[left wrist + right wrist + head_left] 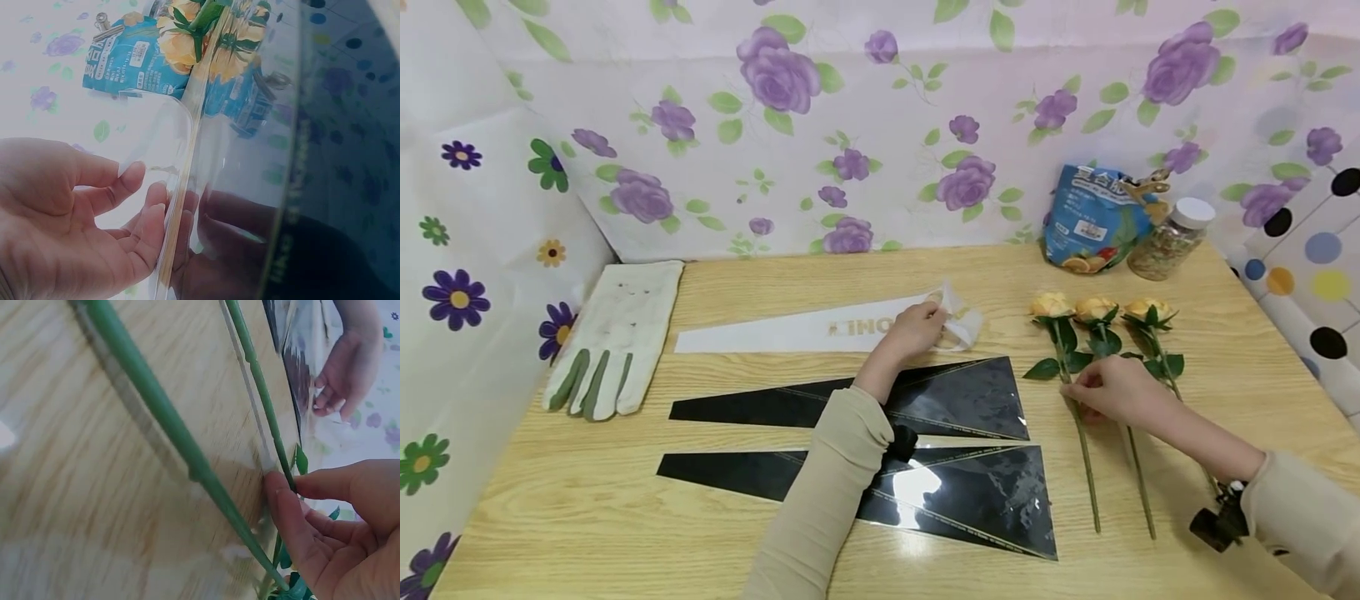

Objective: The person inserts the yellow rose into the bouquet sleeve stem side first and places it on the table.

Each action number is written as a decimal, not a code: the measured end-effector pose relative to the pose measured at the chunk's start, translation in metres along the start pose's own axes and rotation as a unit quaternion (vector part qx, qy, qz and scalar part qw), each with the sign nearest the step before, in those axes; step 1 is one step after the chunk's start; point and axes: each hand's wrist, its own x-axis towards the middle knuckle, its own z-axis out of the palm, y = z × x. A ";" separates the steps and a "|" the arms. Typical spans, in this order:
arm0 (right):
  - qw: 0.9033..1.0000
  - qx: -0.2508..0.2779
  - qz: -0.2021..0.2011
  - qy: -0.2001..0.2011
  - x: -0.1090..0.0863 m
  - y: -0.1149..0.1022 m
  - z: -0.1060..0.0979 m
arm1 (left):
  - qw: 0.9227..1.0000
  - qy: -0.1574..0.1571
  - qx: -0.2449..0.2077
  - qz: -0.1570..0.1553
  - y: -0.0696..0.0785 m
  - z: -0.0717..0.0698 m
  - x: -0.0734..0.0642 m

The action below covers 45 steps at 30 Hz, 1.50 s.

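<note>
Though partly behind fingers (930, 310), gold-lettered wrapper (775, 331)

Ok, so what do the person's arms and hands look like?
The left hand and right hand are bare, with no gloves. The left sleeve and right sleeve are plain beige, the left one creased in folds near its cuff. Each wrist wears a small black camera.
</note>
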 end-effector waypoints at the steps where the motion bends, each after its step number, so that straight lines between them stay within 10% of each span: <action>1: 1.000 0.012 0.004 -0.008 0.000 0.001 0.000 | 1.000 0.000 -0.001 0.001 0.000 0.001 0.000; 22: 0.985 0.165 0.049 -0.024 0.001 -0.007 -0.015 | 1.000 0.006 0.003 0.000 -0.001 0.000 0.001; 41: 0.916 0.401 -0.018 0.017 0.028 -0.059 -0.051 | 1.000 -0.003 0.002 0.000 -0.002 -0.001 0.001; 45: 0.884 0.463 -0.035 0.045 0.033 -0.074 -0.056 | 1.000 0.000 0.003 0.005 -0.002 -0.001 0.001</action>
